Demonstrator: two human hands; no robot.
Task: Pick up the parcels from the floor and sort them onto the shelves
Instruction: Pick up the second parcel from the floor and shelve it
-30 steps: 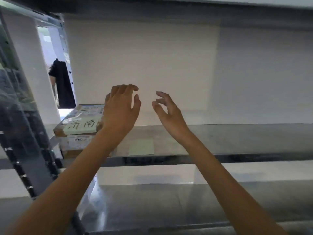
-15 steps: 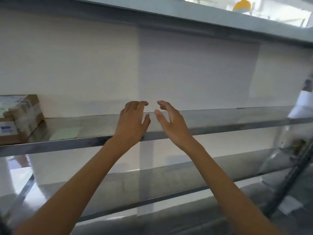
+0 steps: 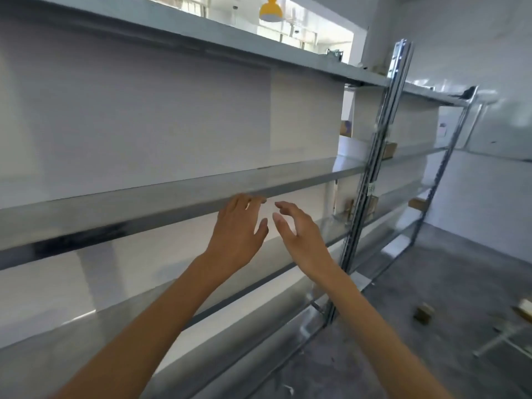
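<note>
My left hand (image 3: 236,237) and my right hand (image 3: 302,237) are both open with loose fingers and hold nothing, close together in front of the middle shelf (image 3: 144,208). A small brown parcel (image 3: 423,312) lies on the grey floor (image 3: 431,277), far to my right.

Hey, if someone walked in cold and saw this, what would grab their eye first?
Two bare, empty hands held out in the middle, the left hand and right hand almost side by side in front of a long metal shelf. Next, the yellow lamp hanging at the top, seen over the rack. Then a small brown parcel lying on the grey floor at lower right.
</note>
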